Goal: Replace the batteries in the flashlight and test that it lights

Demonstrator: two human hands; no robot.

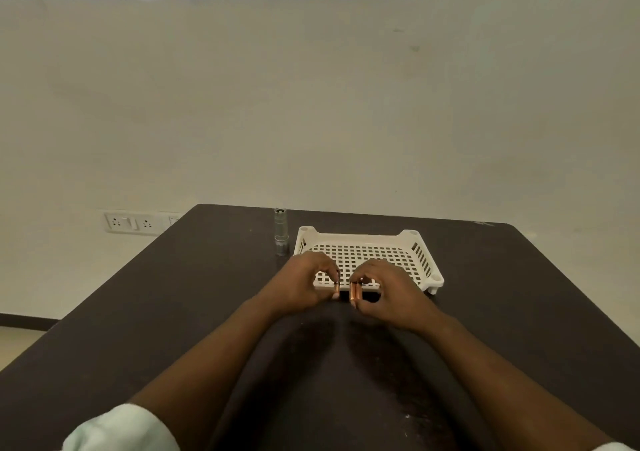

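A silver flashlight (281,232) stands upright on the dark table (173,312), just left of a white perforated tray (367,243). In front of the tray's near edge, my left hand (301,284) pinches one copper-coloured battery (336,288) upright between thumb and fingertips. A few centimetres to its right, my right hand (388,295) pinches two more copper-coloured batteries (354,293) held side by side and upright. The batteries' lower ends are close to the table top. The tray looks bare inside.
A white wall rises behind the table. A socket plate (133,223) sits low on the wall to the left of the table's far corner. My forearms stretch across the table's middle.
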